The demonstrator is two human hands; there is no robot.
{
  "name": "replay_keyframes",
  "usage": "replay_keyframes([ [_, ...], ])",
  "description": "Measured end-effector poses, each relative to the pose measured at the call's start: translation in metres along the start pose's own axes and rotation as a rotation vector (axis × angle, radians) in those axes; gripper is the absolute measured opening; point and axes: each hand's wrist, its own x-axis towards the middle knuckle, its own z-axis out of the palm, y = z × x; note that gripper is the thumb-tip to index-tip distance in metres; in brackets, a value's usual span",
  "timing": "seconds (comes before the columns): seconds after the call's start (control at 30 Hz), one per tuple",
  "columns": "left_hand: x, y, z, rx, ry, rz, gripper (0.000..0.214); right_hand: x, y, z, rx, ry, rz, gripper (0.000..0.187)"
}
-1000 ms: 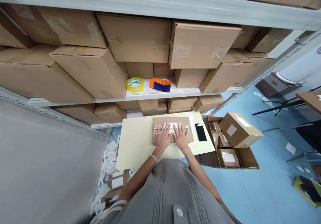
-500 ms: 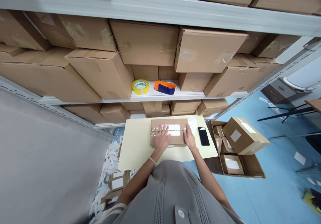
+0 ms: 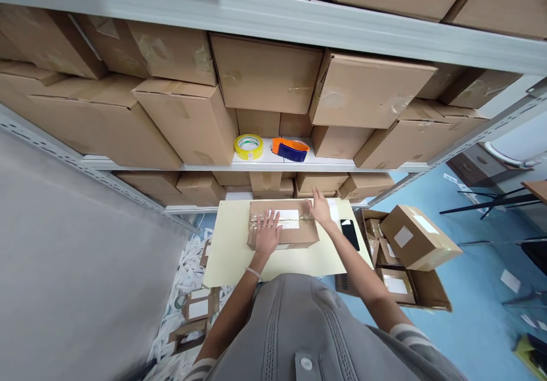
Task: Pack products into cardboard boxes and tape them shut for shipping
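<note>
A taped cardboard box (image 3: 299, 237) with a white label (image 3: 284, 219) on its top lies on a cream board (image 3: 231, 255) in front of me. Flat on the left part of the box top rests my left hand (image 3: 267, 234), its fingers spread. My right hand (image 3: 320, 210) is raised at the box's far right corner, fingers apart, holding nothing; whether it touches the box I cannot tell. A black phone (image 3: 350, 234) lies on the board to the right of my right hand.
A yellow tape roll (image 3: 248, 147) and an orange and blue tape dispenser (image 3: 291, 149) sit on the shelf (image 3: 265, 167) ahead, among stacked cartons (image 3: 265, 73). At right, a large open carton (image 3: 431, 290) holds several parcels. Paper strips (image 3: 188, 278) litter the floor at left.
My right hand has lifted from the box's right side and moved to its far corner. The box has shifted slightly left and turned a little, my left hand still on it.
</note>
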Motion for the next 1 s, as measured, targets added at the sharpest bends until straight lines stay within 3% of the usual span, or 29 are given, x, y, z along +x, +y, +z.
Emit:
replay_keyframes([
  [0.13, 0.0, 0.0, 0.001, -0.013, 0.005, -0.001, 0.056, 0.072, -0.038, -0.043, 0.086, 0.187, -0.319, 0.055],
  [0.2, 0.0, -0.001, 0.002, -0.023, 0.011, 0.001, 0.056, 0.101, -0.059, -0.054, 0.087, 0.244, -0.406, 0.052],
  [0.3, 0.0, -0.003, 0.003, -0.03, 0.02, 0.004, 0.055, 0.13, -0.08, -0.056, 0.036, 0.267, -0.4, 0.048],
  [0.43, -0.001, -0.005, 0.004, -0.035, 0.03, 0.006, 0.055, 0.143, -0.085, -0.044, -0.046, 0.25, -0.35, 0.047],
  [0.73, -0.001, -0.005, 0.005, -0.015, 0.04, 0.005, 0.054, 0.129, -0.075, -0.041, 0.163, 0.335, -0.365, 0.038],
  [0.87, -0.002, -0.005, 0.004, -0.012, 0.039, 0.01, 0.054, 0.091, -0.068, -0.047, 0.315, 0.383, -0.42, 0.03],
  [1.0, -0.001, -0.003, 0.001, -0.019, 0.033, 0.007, 0.055, 0.035, -0.051, -0.047, 0.385, 0.344, -0.403, 0.029],
])
